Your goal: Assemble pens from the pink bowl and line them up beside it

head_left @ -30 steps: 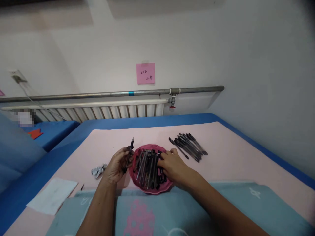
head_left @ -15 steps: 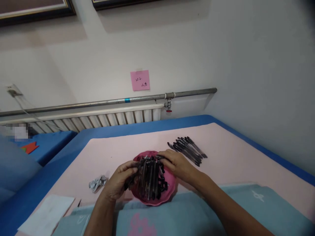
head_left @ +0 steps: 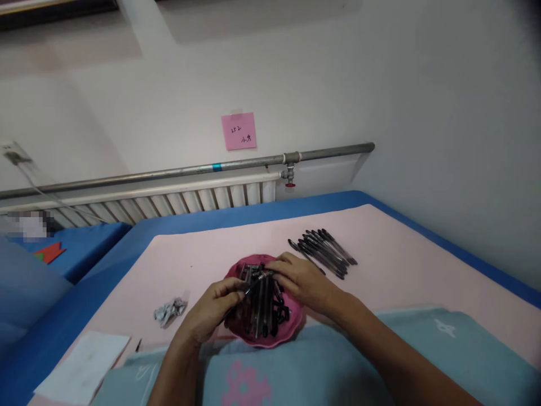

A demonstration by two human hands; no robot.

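A pink bowl (head_left: 296, 326) with a wavy rim holds several dark pen barrels (head_left: 264, 313) and small black pen parts (head_left: 281, 313). Above it, a slim dark pen (head_left: 257, 283) slants between my hands. My left hand (head_left: 213, 309), at the bowl's left side, pinches its lower end. Closed around the upper end, my right hand (head_left: 302, 280) is over the far right rim; its fingertips are partly hidden. To the right of the bowl, several black-capped pens (head_left: 325, 251) lie side by side on the pink cloth.
On the left lie a crumpled silvery wrapper (head_left: 169, 311), a white paper sheet (head_left: 82, 366) and a small dark piece (head_left: 138, 345). The pink cloth (head_left: 203, 248) covers a blue table (head_left: 253, 213). Behind are a radiator (head_left: 203, 198) and a pipe (head_left: 333, 152).
A pen now spans the gap between my hands over the bowl. My left fingers have come a little nearer my right hand. The view has tilted slightly downward.
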